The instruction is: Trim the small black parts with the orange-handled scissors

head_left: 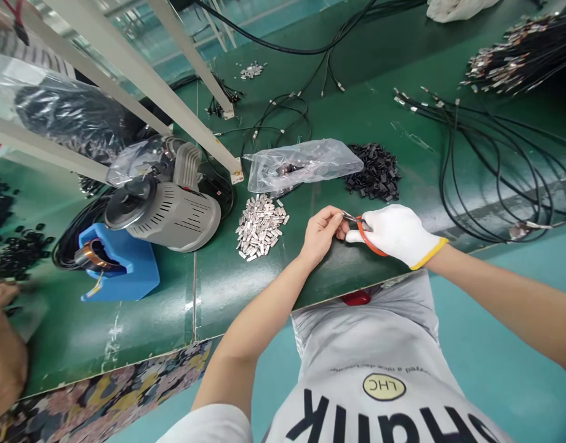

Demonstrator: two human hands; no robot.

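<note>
My left hand [322,232] is bare and pinched shut on a small metal piece, too small to name. My right hand [396,232] wears a white glove with a yellow cuff and is closed on orange-handled pliers [363,231], whose metal tip meets the left fingers. Both hands hover over the green table [246,289] near its front edge. A pile of small silver metal clips [261,225] lies just left of my left hand. A heap of small black plastic parts [376,172] sits beyond my hands.
A clear plastic bag [301,163] lies behind the clips. A grey machine [165,206] and a blue tape dispenser [119,264] stand at left. Black cables [495,160] loop at right, bundled ones [523,55] at far right. Another person's hand [3,344] is at the left edge.
</note>
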